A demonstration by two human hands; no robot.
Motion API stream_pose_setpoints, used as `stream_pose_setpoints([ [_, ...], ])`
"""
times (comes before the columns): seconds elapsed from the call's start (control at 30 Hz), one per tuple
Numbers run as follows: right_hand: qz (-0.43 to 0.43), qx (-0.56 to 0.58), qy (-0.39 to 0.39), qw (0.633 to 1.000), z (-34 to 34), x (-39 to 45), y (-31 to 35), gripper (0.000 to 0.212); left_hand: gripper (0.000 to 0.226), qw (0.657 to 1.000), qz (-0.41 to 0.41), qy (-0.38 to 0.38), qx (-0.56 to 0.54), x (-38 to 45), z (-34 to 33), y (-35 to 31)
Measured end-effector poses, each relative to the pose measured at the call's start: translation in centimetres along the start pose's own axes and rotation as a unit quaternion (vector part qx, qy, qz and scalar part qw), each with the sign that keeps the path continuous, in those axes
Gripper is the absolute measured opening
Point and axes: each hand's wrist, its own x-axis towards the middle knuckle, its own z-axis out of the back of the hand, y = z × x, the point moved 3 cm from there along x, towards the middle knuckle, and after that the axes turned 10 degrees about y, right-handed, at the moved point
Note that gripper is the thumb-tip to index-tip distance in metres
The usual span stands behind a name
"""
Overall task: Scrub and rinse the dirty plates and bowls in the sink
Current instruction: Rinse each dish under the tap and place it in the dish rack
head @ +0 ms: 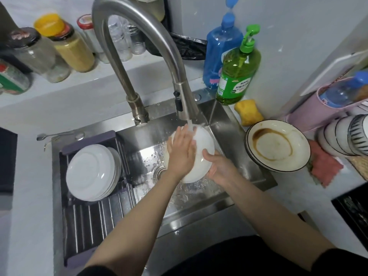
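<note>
Over the steel sink (229, 134) I hold a white plate (203, 144) tilted under the water running from the faucet (185, 104). My right hand (219, 166) grips the plate's lower right rim. My left hand (182, 150) lies flat on the plate's face with its fingers spread, and the stream falls at its fingertips. A stack of dirty plates (278, 146) with brown sauce rings sits on the counter at the sink's right edge. Several white plates (91, 172) lean in the dark drying rack (95, 216) over the sink's left half.
A green dish soap bottle (238, 72), a blue bottle (221, 48) and a yellow sponge (249, 112) stand behind the sink. Stacked bowls (344, 134) and a pink cloth (324, 166) lie at the right. Jars (65, 44) line the back ledge. A spoon (53, 135) rests left of the faucet.
</note>
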Motion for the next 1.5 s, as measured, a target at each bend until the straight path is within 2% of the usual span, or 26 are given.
stream_pose_setpoints([
  [0.07, 0.003, 0.007, -0.012, 1.000, 0.2, 0.0, -0.1, 0.037, 0.054, 1.000, 0.028, -0.002, -0.013, 0.6, 0.4, 0.8],
  [0.2, 0.030, 0.028, -0.023, 0.999, 0.3, -0.4, 0.2, 0.021, 0.042, 0.975, 0.161, -0.026, -0.150, 1.4, 1.2, 2.7],
  [0.33, 0.041, 0.059, -0.046, 0.996, 0.4, -0.4, 0.9, 0.030, 0.047, 0.988, 0.120, -0.034, -0.092, 0.5, -0.3, 0.8],
  [0.4, 0.040, 0.067, -0.048, 0.996, 0.3, -0.3, 0.8, 0.025, 0.045, 0.979, 0.150, -0.032, -0.137, 0.5, -0.8, 1.3],
  [0.47, 0.037, 0.080, -0.059, 0.994, 0.3, -0.3, 0.2, 0.022, 0.037, 0.931, 0.256, -0.052, -0.255, 0.5, -0.2, 1.6],
  [0.53, 0.046, 0.092, -0.060, 0.993, 0.2, -0.4, 0.0, 0.030, 0.037, 0.879, 0.337, -0.089, -0.327, 0.0, 0.1, 1.4],
  [0.73, 0.066, 0.082, -0.062, 0.992, -1.3, 0.6, -0.3, 0.042, 0.060, 0.840, 0.378, -0.103, -0.376, -2.6, -2.0, -1.9],
  [0.8, 0.053, 0.067, -0.057, 0.995, -1.8, 0.7, -0.8, 0.041, 0.061, 0.811, 0.405, -0.135, -0.400, -2.6, -1.2, -1.0],
  [0.87, 0.036, 0.057, -0.050, 0.996, -2.0, 0.3, -1.1, 0.040, 0.069, 0.794, 0.422, -0.113, -0.423, -2.2, -0.1, 1.3],
  [0.97, 0.008, 0.047, -0.035, 0.998, -1.6, -0.1, -0.4, 0.052, 0.072, 0.747, 0.374, -0.034, -0.548, -2.8, 1.7, 4.2],
  [1.07, -0.034, 0.026, -0.066, 0.997, -0.3, 0.1, 0.8, 0.036, 0.072, 0.699, 0.295, 0.063, -0.648, -4.1, 3.2, 5.0],
  [1.17, -0.045, -0.062, -0.041, 0.996, -0.3, 0.4, 2.0, 0.029, 0.085, 0.620, 0.260, 0.096, -0.734, -5.6, 3.6, 4.2],
  [1.2, -0.044, -0.106, -0.054, 0.992, -0.7, 0.8, 2.1, 0.027, 0.083, 0.609, 0.255, 0.099, -0.744, -6.1, 3.6, 3.5],
  [1.27, -0.015, -0.250, -0.128, 0.960, -1.2, 1.7, 2.1, 0.028, 0.061, 0.607, 0.260, 0.063, -0.748, -6.4, 3.3, 2.4],
  [1.3, 0.001, -0.350, -0.166, 0.922, -1.6, 2.3, 1.9, 0.033, 0.055, 0.615, 0.265, 0.043, -0.741, -6.5, 3.2, 1.8],
  [1.37, 0.022, -0.501, -0.224, 0.835, -2.4, 2.8, 1.2, 0.045, 0.061, 0.626, 0.288, -0.009, -0.725, -6.4, 2.8, 1.0],
  [1.43, 0.039, -0.534, -0.249, 0.807, -3.7, 2.2, -1.0, 0.054, 0.060, 0.630, 0.297, -0.053, -0.716, -6.5, 3.2, -0.1],
  [1.5, 0.067, -0.585, -0.228, 0.775, -5.8, 0.6, -3.5, 0.062, 0.052, 0.657, 0.315, -0.073, -0.681, -6.7, 3.6, -0.5],
])
